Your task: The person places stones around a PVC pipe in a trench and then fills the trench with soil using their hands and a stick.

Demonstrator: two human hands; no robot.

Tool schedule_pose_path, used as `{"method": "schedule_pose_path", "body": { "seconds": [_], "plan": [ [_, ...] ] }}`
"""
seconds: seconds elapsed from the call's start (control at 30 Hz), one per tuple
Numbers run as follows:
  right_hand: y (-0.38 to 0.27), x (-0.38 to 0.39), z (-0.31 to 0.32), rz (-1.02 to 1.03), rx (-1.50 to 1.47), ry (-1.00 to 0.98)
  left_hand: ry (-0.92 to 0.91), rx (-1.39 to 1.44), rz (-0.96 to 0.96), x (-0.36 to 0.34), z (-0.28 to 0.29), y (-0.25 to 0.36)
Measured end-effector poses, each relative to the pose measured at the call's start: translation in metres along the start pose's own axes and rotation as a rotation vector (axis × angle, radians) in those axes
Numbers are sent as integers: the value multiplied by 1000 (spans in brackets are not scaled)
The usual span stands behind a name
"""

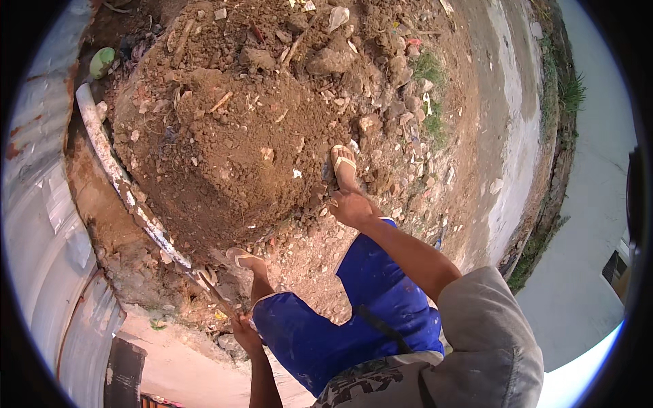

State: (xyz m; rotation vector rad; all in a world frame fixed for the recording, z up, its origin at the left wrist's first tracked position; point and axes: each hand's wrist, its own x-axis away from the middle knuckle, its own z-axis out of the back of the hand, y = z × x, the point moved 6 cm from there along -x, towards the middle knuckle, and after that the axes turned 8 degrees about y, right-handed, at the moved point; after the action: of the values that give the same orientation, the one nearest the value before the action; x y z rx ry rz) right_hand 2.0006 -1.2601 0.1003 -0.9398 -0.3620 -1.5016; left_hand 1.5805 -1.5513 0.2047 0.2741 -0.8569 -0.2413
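My left hand (246, 334) is wrapped round the end of a thin brown wooden handle (216, 292), low at the left beside my left knee. The handle slants up and away toward a long, curved, white-stained pole or pipe (129, 194); whether the two are one piece I cannot tell. My right hand (352, 208) is curled in front of my right knee, above the foot. Its fingers are closed, and anything inside them is hidden. Ahead of both hands rises a mound of loose brown soil (211, 149) mixed with stones and scraps.
Corrugated metal sheeting (47, 197) stands along the left. A round green object (102, 62) lies at the far left. My sandalled feet stand on rubble at the mound's near edge. A concrete strip (510, 170) and a pale wall (598, 170) run along the right.
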Motion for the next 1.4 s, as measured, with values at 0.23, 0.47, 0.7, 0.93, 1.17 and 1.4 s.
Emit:
{"method": "schedule_pose_path", "body": {
  "seconds": [0.23,0.47,0.7,0.93,1.17,1.4],
  "plan": [
    [237,-250,-3,-344,394,-43,-48,-885,-278,107,-106,-23],
    [336,-335,-29,-546,314,167,16,-899,0,83,-175,-12],
    [428,-287,-21,-565,160,394,13,-784,86,83,-161,-17],
    [272,-138,9,-106,-213,256,66,-702,78,75,-108,-15],
    [-30,-18,26,37,-448,26,108,-591,147,38,-48,-34],
    [-367,18,6,339,-583,-51,45,-531,-38,22,4,-47]
  ]
}}
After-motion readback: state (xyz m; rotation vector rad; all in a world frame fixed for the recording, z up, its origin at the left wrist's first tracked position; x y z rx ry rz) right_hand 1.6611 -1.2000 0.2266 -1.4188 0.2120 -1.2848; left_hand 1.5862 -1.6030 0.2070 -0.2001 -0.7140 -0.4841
